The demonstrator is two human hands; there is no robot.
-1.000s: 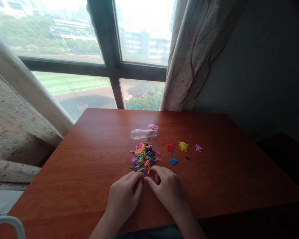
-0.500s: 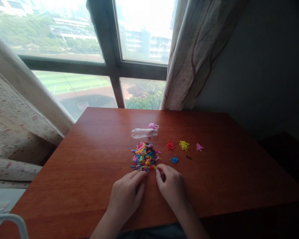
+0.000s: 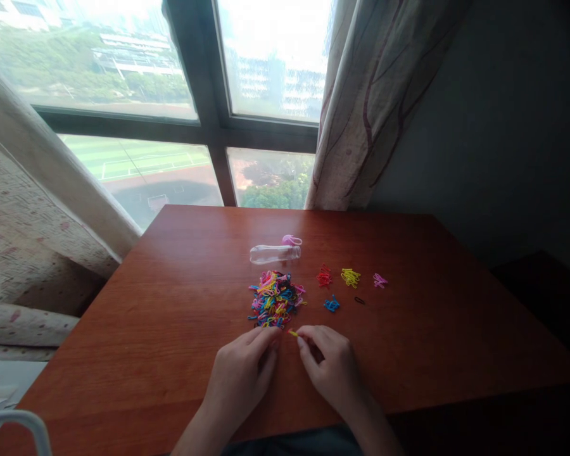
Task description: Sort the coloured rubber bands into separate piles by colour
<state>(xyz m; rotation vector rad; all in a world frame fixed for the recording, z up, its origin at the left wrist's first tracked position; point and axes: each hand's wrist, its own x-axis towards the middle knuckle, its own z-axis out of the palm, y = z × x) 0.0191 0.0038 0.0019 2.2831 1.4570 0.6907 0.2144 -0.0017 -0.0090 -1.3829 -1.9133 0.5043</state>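
Observation:
A mixed pile of small looped clips (image 3: 274, 297), in several colours, lies on the wooden table (image 3: 171, 304). Just in front of the pile, my right hand (image 3: 330, 358) pinches a yellow clip (image 3: 293, 333) between thumb and forefinger; a bit of red shows at its tip. My left hand (image 3: 244, 364) rests at the pile's near edge with its fingers drawn together, and whatever they hold is hidden. To the right lie small groups of red clips (image 3: 323, 276), yellow clips (image 3: 350, 277), pink clips (image 3: 380, 280) and blue clips (image 3: 332, 304), plus one black clip (image 3: 360, 300).
Behind the pile a clear plastic bottle (image 3: 273, 254) lies on its side, with a pink looped cap (image 3: 291, 240) by its neck. Curtains (image 3: 361, 107) flank the window beyond the table. A white curved rail (image 3: 23, 416) stands at the lower left.
My right hand has drawn back slightly towards me, pulling the yellow clip away from the pile's edge. My left hand has barely moved.

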